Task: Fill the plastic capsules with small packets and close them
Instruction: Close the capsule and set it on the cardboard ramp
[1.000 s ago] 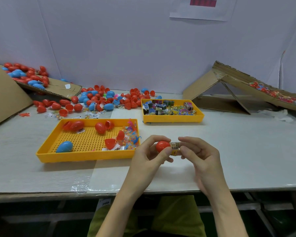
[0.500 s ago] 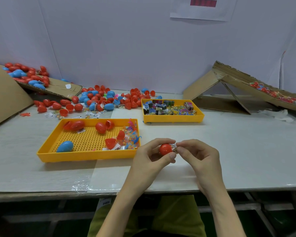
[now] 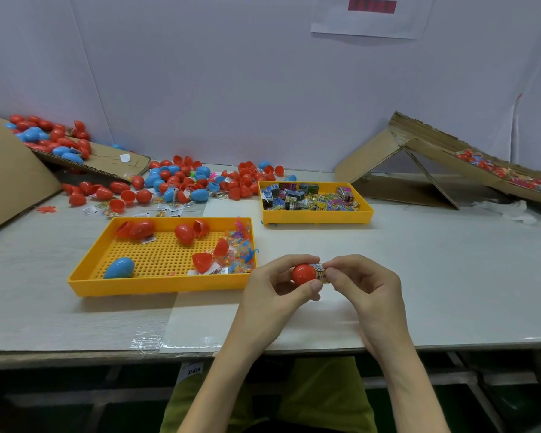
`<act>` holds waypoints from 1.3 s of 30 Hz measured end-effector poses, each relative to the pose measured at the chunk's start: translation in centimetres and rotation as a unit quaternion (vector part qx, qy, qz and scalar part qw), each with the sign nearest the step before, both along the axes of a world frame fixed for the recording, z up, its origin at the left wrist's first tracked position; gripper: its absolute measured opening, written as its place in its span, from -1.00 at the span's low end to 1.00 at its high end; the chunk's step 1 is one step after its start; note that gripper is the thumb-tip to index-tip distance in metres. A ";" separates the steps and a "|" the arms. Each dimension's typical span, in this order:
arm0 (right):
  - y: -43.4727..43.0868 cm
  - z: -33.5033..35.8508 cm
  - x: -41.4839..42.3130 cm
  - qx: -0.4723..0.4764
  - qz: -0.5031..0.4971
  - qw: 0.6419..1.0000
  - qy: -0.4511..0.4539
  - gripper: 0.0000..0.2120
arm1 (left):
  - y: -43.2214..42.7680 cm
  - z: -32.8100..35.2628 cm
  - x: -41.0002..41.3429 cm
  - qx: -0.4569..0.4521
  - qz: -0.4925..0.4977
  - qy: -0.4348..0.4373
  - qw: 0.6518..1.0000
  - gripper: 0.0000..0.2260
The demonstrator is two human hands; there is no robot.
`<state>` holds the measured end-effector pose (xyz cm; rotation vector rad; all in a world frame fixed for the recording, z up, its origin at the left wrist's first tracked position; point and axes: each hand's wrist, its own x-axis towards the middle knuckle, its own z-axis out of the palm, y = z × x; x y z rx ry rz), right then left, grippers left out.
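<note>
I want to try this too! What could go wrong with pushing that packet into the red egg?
1. The packet sticks out of the red capsule, pinched by the right hand. If it stays bunched at the rim, the capsule may not close.
2. The left hand grips the smooth, round capsule between thumb and fingers. If it slips, it might roll off the table.

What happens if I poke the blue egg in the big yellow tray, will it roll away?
The blue capsule is smooth and egg-shaped, so it would probably roll, likely wobbling in a curve rather than going straight. The raised rim of the perforated yellow tray should stop it. It looks like thin hollow plastic, so it is probably very light.
</note>
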<state>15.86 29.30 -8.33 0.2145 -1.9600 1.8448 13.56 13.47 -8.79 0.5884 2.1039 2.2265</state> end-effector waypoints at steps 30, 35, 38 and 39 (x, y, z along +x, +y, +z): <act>0.0 -0.2 -0.2 0.008 -0.029 1.000 -0.004 -0.88 | -0.1 0.1 0.1 -0.057 -0.008 0.031 0.998 -0.76; 0.1 -0.6 -0.5 0.015 -0.027 1.000 0.000 -0.83 | 0.0 -0.1 -0.1 -0.045 0.003 0.016 0.999 -0.76; 0.0 -0.7 -0.5 0.033 -0.054 0.998 0.005 -0.86 | 0.0 -0.2 -0.1 -0.027 0.008 0.003 1.000 -0.74; 0.0 -0.7 -0.5 0.040 -0.069 0.997 0.008 -0.89 | 0.0 -0.2 -0.1 -0.020 0.010 0.000 1.000 -0.74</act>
